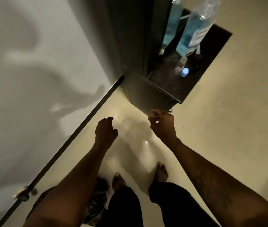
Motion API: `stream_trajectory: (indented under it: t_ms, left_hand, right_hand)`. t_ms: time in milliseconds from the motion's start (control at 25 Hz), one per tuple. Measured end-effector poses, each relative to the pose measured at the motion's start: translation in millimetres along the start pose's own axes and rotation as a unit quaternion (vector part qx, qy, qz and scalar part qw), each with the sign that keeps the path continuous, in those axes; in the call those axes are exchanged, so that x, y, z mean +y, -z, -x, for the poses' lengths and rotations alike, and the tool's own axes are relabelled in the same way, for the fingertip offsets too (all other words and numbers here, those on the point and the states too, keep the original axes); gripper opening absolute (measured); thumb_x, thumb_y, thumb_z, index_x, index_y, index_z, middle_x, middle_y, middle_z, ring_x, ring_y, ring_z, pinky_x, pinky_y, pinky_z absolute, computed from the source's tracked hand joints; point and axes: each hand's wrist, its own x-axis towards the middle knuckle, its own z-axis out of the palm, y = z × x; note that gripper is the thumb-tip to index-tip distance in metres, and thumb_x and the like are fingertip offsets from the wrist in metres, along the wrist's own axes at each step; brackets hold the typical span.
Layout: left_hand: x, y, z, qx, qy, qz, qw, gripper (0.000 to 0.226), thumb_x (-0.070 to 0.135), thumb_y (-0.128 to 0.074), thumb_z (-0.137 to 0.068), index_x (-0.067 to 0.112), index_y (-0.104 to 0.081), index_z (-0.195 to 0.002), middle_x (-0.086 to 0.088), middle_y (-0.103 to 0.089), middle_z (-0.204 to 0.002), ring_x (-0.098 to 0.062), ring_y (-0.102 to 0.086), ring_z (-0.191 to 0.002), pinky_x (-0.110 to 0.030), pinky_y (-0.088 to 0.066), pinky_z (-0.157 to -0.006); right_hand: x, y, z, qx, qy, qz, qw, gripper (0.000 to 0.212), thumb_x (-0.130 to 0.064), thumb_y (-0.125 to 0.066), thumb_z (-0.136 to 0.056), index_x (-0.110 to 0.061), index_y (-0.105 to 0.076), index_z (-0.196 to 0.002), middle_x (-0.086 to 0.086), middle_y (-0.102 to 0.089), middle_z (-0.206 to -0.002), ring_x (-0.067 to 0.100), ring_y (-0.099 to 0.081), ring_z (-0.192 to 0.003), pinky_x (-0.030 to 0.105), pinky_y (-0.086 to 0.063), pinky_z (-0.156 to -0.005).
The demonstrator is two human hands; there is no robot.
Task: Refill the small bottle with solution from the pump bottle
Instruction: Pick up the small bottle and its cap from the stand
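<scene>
A tall clear pump bottle (193,28) holding blue liquid stands on a dark cabinet top (171,79) at the upper right. Just in front of it stands a small clear bottle (180,64), with a round blue-white cap (185,72) beside it. My left hand (105,130) hangs over the floor with curled fingers and holds nothing. My right hand (162,123) is in front of the cabinet's near corner, fingers loosely curled, also holding nothing. Both hands are well short of the bottles.
A white wall (31,79) with a dark skirting strip runs along the left. Glossy cream floor tiles (228,128) lie below, with my bare feet on them. A mirror panel behind the cabinet reflects the bottle. Small dark items sit near the bottle's base.
</scene>
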Motion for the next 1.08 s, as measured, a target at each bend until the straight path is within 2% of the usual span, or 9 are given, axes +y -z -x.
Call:
stream_trajectory:
  t_ms: [160, 280, 440, 560, 720, 800, 880, 1000, 1080]
  left_hand:
    - [-102.6, -87.5, -60.4, -0.019, 0.055, 0.013, 0.998, 0.064, 0.024, -0.084, -0.077, 0.01, -0.059, -0.134, -0.012, -0.07, -0.105, -0.032, -0.063, -0.109, -0.039, -0.054, -0.081]
    - [-166.6, -146.9, -99.6, -0.025, 0.112, 0.002, 0.993, 0.052, 0.018, -0.082, -0.078, 0.007, -0.062, -0.125, -0.013, -0.069, -0.107, -0.034, -0.065, -0.103, -0.037, -0.052, -0.08]
    - [-214.3, -237.6, -151.2, -0.079, 0.019, -0.067, 0.994, 0.053, 0.026, -0.078, -0.085, 0.014, -0.059, -0.133, -0.011, -0.063, -0.131, -0.03, -0.061, -0.117, -0.039, -0.052, -0.095]
    - [-230.2, -289.2, -187.2, -0.092, -0.014, -0.104, 0.99, 0.068, 0.022, -0.073, -0.092, 0.022, -0.041, -0.152, -0.008, -0.039, -0.159, -0.03, -0.041, -0.143, -0.044, -0.042, -0.112]
    - [-244.8, -321.5, -208.6, -0.069, -0.038, -0.093, 0.993, 0.034, 0.026, -0.062, -0.1, 0.02, -0.063, -0.133, -0.008, -0.06, -0.137, -0.027, -0.057, -0.125, -0.037, -0.045, -0.106]
    - [-241.0, -322.6, -191.9, -0.067, -0.031, -0.081, 0.994, 0.031, 0.035, -0.061, -0.099, 0.021, -0.068, -0.125, -0.007, -0.067, -0.127, -0.026, -0.063, -0.116, -0.036, -0.049, -0.1]
    - [-217.8, -302.8, -172.1, -0.013, -0.035, -0.035, 0.999, 0.03, 0.036, -0.069, -0.093, 0.023, -0.072, -0.12, -0.004, -0.074, -0.114, -0.025, -0.069, -0.105, -0.035, -0.055, -0.091]
    - [-136.4, -224.3, -134.0, 0.045, -0.122, 0.078, 0.988, 0.029, 0.028, -0.08, -0.086, 0.016, -0.076, -0.112, -0.001, -0.079, -0.097, -0.019, -0.075, -0.087, -0.034, -0.059, -0.085]
    - [-74.6, -151.4, -95.2, 0.057, -0.155, 0.124, 0.978, 0.031, 0.03, -0.08, -0.085, 0.014, -0.077, -0.111, -0.002, -0.079, -0.096, -0.016, -0.075, -0.084, -0.029, -0.058, -0.084]
  right_hand:
    - [48.9, -122.3, -14.6, -0.102, 0.043, 0.02, 0.994, 0.025, -0.014, -0.071, -0.088, -0.008, -0.071, -0.111, 0.007, -0.073, -0.1, 0.022, -0.071, -0.082, 0.035, -0.06, -0.079]
    - [86.5, -188.5, -35.5, -0.158, 0.079, 0.061, 0.982, 0.028, -0.013, -0.07, -0.089, -0.009, -0.07, -0.116, 0.006, -0.072, -0.103, 0.02, -0.068, -0.082, 0.032, -0.058, -0.08]
    - [127.8, -251.6, -63.3, -0.181, 0.124, 0.104, 0.97, 0.028, -0.014, -0.069, -0.088, -0.012, -0.07, -0.115, 0.004, -0.071, -0.1, 0.009, -0.056, -0.075, 0.024, -0.051, -0.076]
    - [144.9, -279.1, -76.2, -0.188, 0.146, 0.119, 0.964, 0.028, -0.015, -0.068, -0.088, -0.012, -0.07, -0.116, 0.004, -0.071, -0.101, 0.009, -0.055, -0.075, 0.023, -0.049, -0.077]
    - [156.8, -287.9, -79.0, -0.2, 0.146, 0.119, 0.962, 0.029, -0.015, -0.068, -0.088, -0.011, -0.07, -0.117, 0.005, -0.071, -0.101, 0.015, -0.063, -0.081, 0.022, -0.047, -0.078]
    - [149.7, -277.3, -73.7, -0.205, 0.141, 0.122, 0.961, 0.029, -0.014, -0.067, -0.088, -0.01, -0.07, -0.117, 0.006, -0.071, -0.102, 0.02, -0.067, -0.086, 0.024, -0.049, -0.079]
    - [133.7, -260.6, -64.1, -0.199, 0.123, 0.112, 0.966, 0.028, -0.015, -0.067, -0.089, -0.011, -0.07, -0.117, 0.006, -0.072, -0.103, 0.023, -0.067, -0.089, 0.027, -0.051, -0.081]
    - [78.0, -205.5, -45.2, -0.191, 0.08, 0.081, 0.975, 0.028, -0.02, -0.066, -0.092, -0.014, -0.069, -0.12, 0.005, -0.072, -0.109, 0.02, -0.068, -0.092, 0.03, -0.056, -0.085]
    - [27.2, -147.8, -32.1, -0.17, 0.076, 0.06, 0.981, 0.03, -0.026, -0.066, -0.095, -0.013, -0.068, -0.122, 0.005, -0.072, -0.112, 0.019, -0.069, -0.092, 0.033, -0.058, -0.087]
